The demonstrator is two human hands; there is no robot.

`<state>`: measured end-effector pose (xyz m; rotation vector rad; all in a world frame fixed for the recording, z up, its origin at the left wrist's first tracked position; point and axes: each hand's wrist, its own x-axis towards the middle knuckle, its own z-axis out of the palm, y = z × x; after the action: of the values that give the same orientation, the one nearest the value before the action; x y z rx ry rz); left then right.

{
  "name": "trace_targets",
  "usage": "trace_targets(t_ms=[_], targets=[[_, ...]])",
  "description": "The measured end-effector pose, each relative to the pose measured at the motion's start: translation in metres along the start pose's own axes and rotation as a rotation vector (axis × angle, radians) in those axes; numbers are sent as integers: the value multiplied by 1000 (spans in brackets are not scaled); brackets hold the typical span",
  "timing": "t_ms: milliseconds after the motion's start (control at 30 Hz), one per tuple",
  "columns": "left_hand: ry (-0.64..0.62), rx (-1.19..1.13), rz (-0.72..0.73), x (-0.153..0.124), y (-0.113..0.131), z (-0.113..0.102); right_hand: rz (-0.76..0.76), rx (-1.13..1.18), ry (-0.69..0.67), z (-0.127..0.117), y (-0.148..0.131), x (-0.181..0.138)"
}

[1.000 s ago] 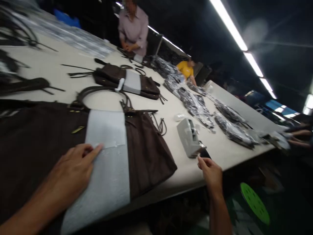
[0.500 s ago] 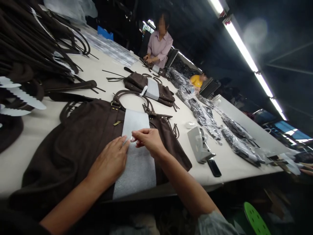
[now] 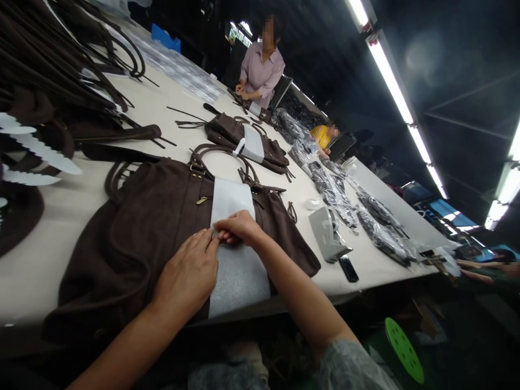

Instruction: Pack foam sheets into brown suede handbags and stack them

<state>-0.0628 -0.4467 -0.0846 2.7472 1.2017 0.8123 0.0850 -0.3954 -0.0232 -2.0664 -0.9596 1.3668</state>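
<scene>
A dark brown handbag (image 3: 150, 216) lies on the table in front of me, with a white foam wrapping sheet (image 3: 239, 281) banded around its middle. My left hand (image 3: 187, 268) rests flat, fingers stretched, on the bag and the left edge of the sheet. Thumb and fingers of my right hand (image 3: 238, 226) pinch a small piece of clear tape (image 3: 215, 233) at that edge, beside my left fingertips. Beyond the sheet, the bag's looped handles (image 3: 219, 149) lie on the tabletop. A brass zip pull (image 3: 202, 200) shows left of the sheet.
A grey tape dispenser (image 3: 325, 233) and a phone (image 3: 348, 269) sit to the right. Another wrapped bag (image 3: 227, 132) lies beyond. Brown bags (image 3: 36, 59) are heaped at left, plastic-covered ones (image 3: 382, 233) at right. A co-worker (image 3: 262, 73) stands across the table.
My right hand has lowered slightly to the left, bringing the tape against the sheet's edge by my left fingertips. The view has shifted a little.
</scene>
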Motion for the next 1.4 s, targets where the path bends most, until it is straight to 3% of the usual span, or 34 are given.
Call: trace_targets(t_ms=[200, 400, 533, 633, 733, 833, 933, 1100, 1233, 1400], targets=[[-51, -92, -50, 6, 1, -10, 12, -420, -90, -15, -8, 3], [-61, -171, -90, 6, -5, -15, -122, -583, -114, -17, 10, -25], [71, -172, -24, 1, -17, -4, -375, -710, 73, -20, 33, -78], [151, -175, 17, -1, -21, -3, -626, -557, 236, -36, 52, -121], [220, -181, -22, 0, -15, -16, -856, -495, 395, -65, 64, -141], [242, -127, -40, 14, -6, -35, -1006, -614, 426, -92, 64, -127], [85, -27, 3, 47, -9, -38, -1085, -787, 292, -103, 58, -85], [-148, 116, 125, 101, -37, 8, -978, -1004, 16, -92, 58, -22], [-157, 165, 163, 95, -48, 48, -985, -973, 40, -80, 82, -9], [-93, 176, 188, 75, -47, 55, -984, -814, -8, -83, 98, -34]])
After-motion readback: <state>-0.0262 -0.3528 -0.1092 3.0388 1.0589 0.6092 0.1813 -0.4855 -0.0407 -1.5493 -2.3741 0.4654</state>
